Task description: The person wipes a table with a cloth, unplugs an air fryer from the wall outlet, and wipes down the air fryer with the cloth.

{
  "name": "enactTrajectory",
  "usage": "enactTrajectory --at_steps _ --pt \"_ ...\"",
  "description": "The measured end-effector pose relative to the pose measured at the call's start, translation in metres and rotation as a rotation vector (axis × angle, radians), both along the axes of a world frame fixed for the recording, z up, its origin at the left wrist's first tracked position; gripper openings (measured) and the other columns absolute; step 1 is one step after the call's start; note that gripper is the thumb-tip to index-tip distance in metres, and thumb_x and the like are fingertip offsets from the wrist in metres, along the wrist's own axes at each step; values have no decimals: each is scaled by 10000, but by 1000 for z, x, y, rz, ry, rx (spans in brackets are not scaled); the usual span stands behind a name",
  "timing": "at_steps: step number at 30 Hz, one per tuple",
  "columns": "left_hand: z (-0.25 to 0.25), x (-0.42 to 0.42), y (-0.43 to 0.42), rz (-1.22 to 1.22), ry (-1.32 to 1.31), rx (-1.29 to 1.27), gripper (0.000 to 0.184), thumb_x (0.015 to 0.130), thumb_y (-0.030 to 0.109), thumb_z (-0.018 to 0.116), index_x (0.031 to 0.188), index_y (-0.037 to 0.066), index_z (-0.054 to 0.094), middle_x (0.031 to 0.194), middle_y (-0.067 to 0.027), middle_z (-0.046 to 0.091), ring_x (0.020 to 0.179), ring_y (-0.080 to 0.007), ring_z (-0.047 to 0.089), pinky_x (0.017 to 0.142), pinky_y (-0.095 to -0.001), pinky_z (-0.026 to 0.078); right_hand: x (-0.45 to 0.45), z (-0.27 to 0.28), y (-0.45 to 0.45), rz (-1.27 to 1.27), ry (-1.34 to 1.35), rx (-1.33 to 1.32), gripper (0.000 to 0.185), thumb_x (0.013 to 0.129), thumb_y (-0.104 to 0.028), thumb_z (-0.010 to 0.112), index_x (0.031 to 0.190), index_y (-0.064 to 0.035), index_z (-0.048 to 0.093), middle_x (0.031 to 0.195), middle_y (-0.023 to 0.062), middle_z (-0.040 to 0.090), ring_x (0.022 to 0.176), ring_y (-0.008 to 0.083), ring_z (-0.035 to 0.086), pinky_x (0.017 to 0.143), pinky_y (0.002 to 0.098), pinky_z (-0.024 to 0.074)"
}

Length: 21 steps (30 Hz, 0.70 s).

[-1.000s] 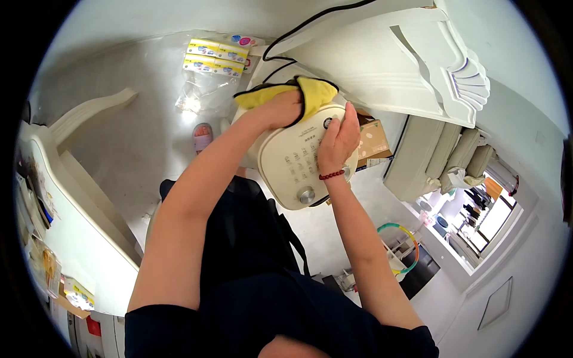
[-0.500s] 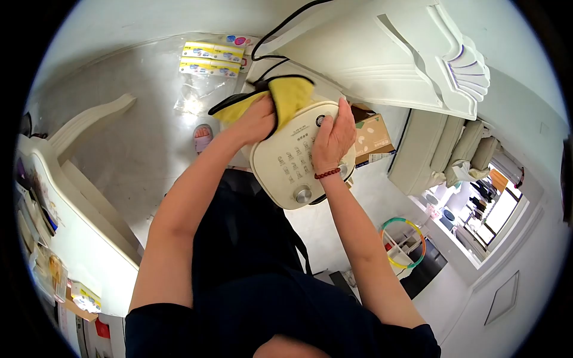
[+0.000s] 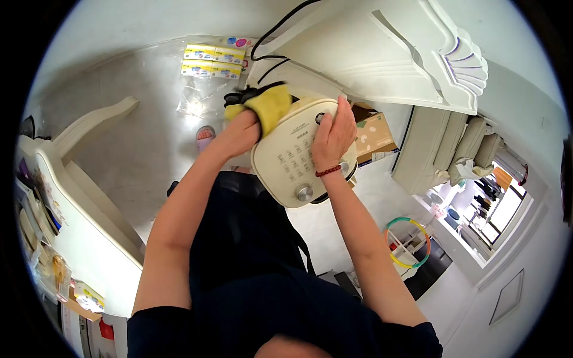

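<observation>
A yellow cloth with black edging (image 3: 276, 107) is bunched in my left hand (image 3: 243, 134), whose fingers are mostly hidden by it. The cloth lies against the left side and upper edge of a cream appliance (image 3: 277, 167) with printed icons, a silver knob (image 3: 304, 192) and a round dark button (image 3: 320, 118). My right hand (image 3: 334, 138), with a red bead bracelet at the wrist, lies on the right part of the appliance's face. Its fingers are stretched along the edge, the thumb apart from them near the button.
Beyond the appliance stands a white carved furniture panel (image 3: 382, 65) with a black cable (image 3: 268, 36) beside it. A cardboard box (image 3: 371, 132) is at the right. Wrapped yellow-white packs (image 3: 212, 61) lie on the floor. A white cabinet (image 3: 89, 232) is at the left, a colourful hoop (image 3: 407, 221) at the right.
My left hand has moved slightly left and down with the cloth, which is now more bunched and covers less of the appliance's top. My right hand stays in place on the appliance.
</observation>
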<state>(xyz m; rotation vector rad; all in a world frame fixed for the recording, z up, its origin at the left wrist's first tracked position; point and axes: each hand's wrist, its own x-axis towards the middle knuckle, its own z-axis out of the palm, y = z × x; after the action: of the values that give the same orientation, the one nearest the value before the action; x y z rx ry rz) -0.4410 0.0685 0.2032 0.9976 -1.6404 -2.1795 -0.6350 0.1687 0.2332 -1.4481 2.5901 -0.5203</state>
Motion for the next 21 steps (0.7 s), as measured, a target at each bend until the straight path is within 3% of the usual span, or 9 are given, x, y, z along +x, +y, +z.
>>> enactTrajectory --at_steps 2,6,9,11,13,14,16,19,21 --pt "-32 -40 -13 -106 14 -214 425 965 220 442 1320 -5 508 1329 -176 551 1230 -293 508 1034 -329 378 -1 -1 -1 3 -8 -8 502 960 -278 418 1401 -38 414 1402 163 451 1327 304 369 1107 432 209" --pt "-12 -85 -30 -106 30 42 418 954 265 470 1270 4 552 1230 -181 615 1133 -284 573 958 -336 430 0 2 -1 1 -41 -13 491 964 -268 413 1396 -34 421 1401 158 455 1327 301 371 1106 435 210" --pt "-22 -55 -14 -101 9 68 398 939 237 449 1251 13 556 1214 -183 617 1129 -353 566 967 -380 431 0 1 -2 -9 -30 -4 484 967 -264 411 1392 -32 424 1399 156 458 1321 302 377 1107 432 210" --pt "10 -13 -5 -149 -45 56 406 910 170 468 1278 16 543 1273 -199 575 1180 -365 525 1008 -380 403 -1 -1 -1 3 -6 -25 480 969 -267 413 1388 -32 429 1394 156 462 1318 303 380 1107 431 210" --pt "6 16 38 68 57 -310 442 860 121 490 1287 19 537 1318 -207 535 1213 -386 485 1034 -396 381 0 -1 0 9 9 -43 481 970 -280 420 1379 -27 435 1387 158 469 1312 305 384 1107 431 210" --pt "20 26 56 108 -5 -532 456 820 127 536 1267 46 564 1338 -179 524 1272 -375 427 1055 -475 342 0 -1 0 6 -2 -43 483 969 -283 423 1379 -28 436 1386 158 472 1310 306 386 1106 432 211" --pt "44 35 89 -133 -316 -907 468 802 174 578 1263 92 584 1330 -141 531 1338 -333 358 1073 -565 273 -1 -1 1 -5 -17 -41 485 968 -289 429 1378 -29 438 1382 159 477 1307 308 389 1104 435 214" --pt "54 9 106 -136 -421 -1000 485 815 266 583 1288 160 574 1383 -102 489 1389 -327 284 1094 -628 182 -2 -5 4 -10 -8 -55 487 966 -293 429 1379 -36 441 1385 161 478 1306 309 393 1102 436 215" --pt "45 -13 94 -120 -449 -1135 423 811 278 575 1217 174 633 1236 -75 598 1407 -294 266 1076 -650 190 -5 -8 6 6 -42 -87 486 966 -297 423 1381 -47 443 1388 157 478 1308 304 394 1103 439 212"
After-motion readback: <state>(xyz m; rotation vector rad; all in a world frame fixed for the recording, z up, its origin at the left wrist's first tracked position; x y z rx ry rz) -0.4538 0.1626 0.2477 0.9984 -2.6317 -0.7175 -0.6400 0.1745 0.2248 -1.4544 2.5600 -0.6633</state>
